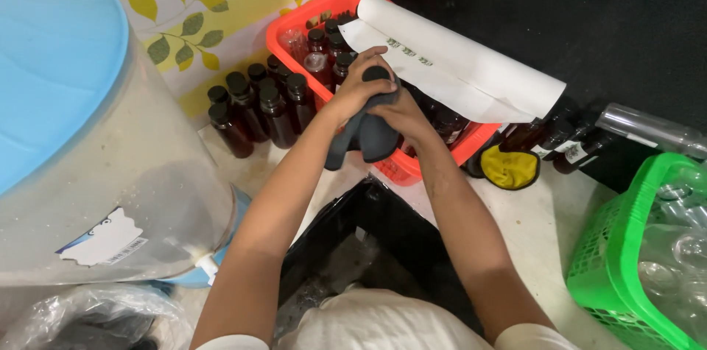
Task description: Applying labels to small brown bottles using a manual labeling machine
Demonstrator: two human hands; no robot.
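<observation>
Both hands point(379, 100) wiping capped bottle point(377, 74) with dark cloth point(372, 136).

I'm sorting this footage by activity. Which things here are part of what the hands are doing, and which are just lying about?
In hand:
left hand and right hand gripping a dark cloth around a black-capped bottle

Lying about:
red basket of bottles
paper roll
standing dark bottles
green basket
water container
yellow cloth
</observation>
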